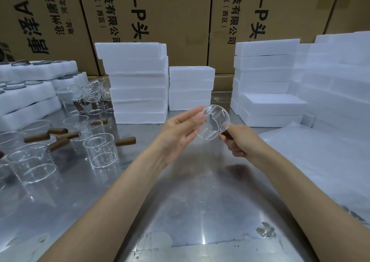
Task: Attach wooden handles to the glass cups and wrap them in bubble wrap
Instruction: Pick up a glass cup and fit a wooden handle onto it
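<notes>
**Glass cup held aloft above steel tabletop**

A person holds a glass cup (213, 122) in the air over the middle of the metal tabletop (200, 201), its mouth tipped toward the camera. The right hand (241, 142) curls around the cup's dark wooden handle (225, 134), while the left hand (181, 130) is spread, palm up, straight fingertips touching the cup's rim. Both forearms reach in from the near edge. Finished cups with handles (80, 141) crowd the left edge; foam blocks (138, 83) stack along the far edge, before cardboard boxes (170, 11).
</notes>
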Demonstrator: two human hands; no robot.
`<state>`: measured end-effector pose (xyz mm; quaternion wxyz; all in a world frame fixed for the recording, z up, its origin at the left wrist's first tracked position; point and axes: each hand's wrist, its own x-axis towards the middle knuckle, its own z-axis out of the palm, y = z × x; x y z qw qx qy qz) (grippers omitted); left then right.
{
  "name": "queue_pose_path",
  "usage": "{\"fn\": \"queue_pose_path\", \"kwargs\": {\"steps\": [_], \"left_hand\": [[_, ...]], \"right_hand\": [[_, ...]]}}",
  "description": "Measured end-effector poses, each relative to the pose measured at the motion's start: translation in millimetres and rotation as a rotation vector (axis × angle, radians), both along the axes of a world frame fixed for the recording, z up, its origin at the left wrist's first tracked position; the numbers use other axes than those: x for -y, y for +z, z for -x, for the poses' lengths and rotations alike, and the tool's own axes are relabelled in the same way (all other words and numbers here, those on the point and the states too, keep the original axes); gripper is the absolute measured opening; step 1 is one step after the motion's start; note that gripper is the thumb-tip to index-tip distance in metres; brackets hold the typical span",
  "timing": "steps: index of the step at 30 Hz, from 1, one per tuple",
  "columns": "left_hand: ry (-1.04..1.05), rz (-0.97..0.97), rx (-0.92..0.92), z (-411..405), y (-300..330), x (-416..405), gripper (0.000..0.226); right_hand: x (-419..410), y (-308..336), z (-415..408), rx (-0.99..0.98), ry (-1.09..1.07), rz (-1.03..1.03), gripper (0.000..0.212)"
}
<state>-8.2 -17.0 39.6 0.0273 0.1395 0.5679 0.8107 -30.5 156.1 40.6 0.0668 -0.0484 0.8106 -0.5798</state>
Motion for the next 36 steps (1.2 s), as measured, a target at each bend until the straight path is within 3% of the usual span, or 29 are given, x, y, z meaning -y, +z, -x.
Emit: {"fn": "queue_pose_path", "kwargs": {"steps": [3, 8, 12, 18, 25, 29, 31, 33, 36], "left_hand": [[0.024, 0.066, -0.09, -2, -1, -2, 0.028], [0.203, 0.269, -0.22, 1, -7, -6, 0.049], [0.311, 0.416, -0.286, 2, -11, -8, 0.049], [0.467, 0.579, -0.339, 2, -19, -14, 0.057], [0.733, 0.537, -0.257, -5, -20, -29, 0.058], [0.8, 0.36, -0.195, -4, -17, -28, 0.035], [0.719, 0.231, -0.047, -1, -11, -23, 0.027], [0.513, 0.167, 0.095, 2, -6, -15, 0.025], [0.188, 0.298, 0.233, 0, -5, -8, 0.05]], "right_hand": [[0, 0, 0, 0.009, 0.008, -0.011, 0.044], [1, -4, 1, 0.005, -0.005, -0.022, 0.043], [3, -7, 3, -0.008, -0.052, -0.087, 0.04], [8, -10, 4, -0.153, -0.121, -0.202, 0.046], [15, -19, 3, -0.377, -0.105, -0.278, 0.054], [19, -20, -1, -0.51, -0.123, -0.343, 0.056], [20, -19, -3, -0.568, -0.168, -0.395, 0.057], [20, -16, -3, -0.629, -0.228, -0.43, 0.055], [16, -11, -2, -0.693, -0.229, -0.523, 0.047]]}}
